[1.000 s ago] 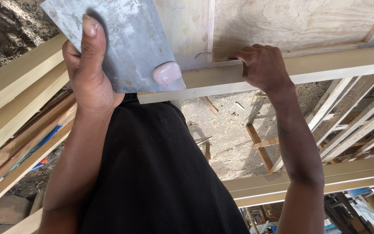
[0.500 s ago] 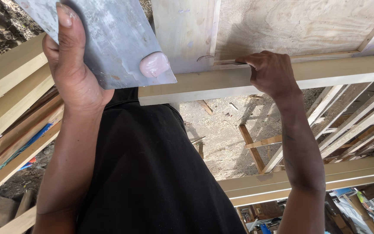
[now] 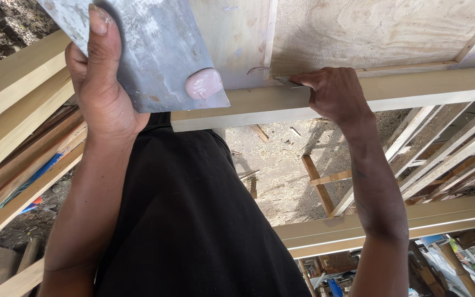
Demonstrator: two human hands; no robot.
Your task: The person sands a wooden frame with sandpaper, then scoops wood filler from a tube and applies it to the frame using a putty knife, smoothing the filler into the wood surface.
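Note:
My left hand [image 3: 103,93] grips a flat grey metal plate [image 3: 155,49], thumb pressed along its face. A blob of pink putty [image 3: 203,83] sits near the plate's lower right corner. My right hand [image 3: 333,93] pinches a small thin blade [image 3: 287,82] and holds its tip against the seam where a plywood panel [image 3: 380,30] meets a pale wooden rail [image 3: 424,88]. Both hands are raised in front of my black shirt [image 3: 193,220].
Long pale timber lengths [image 3: 12,88] run along the left. A second rail [image 3: 413,220] crosses lower right, with slatted wooden frames [image 3: 446,148] behind it. Sawdust and offcuts cover the ground [image 3: 281,170] below. Colourful clutter lies at the bottom right.
The plate with the putty has shifted slightly up and to the left. My right hand has stayed at the seam on the rail, fingers closing in on the blade.

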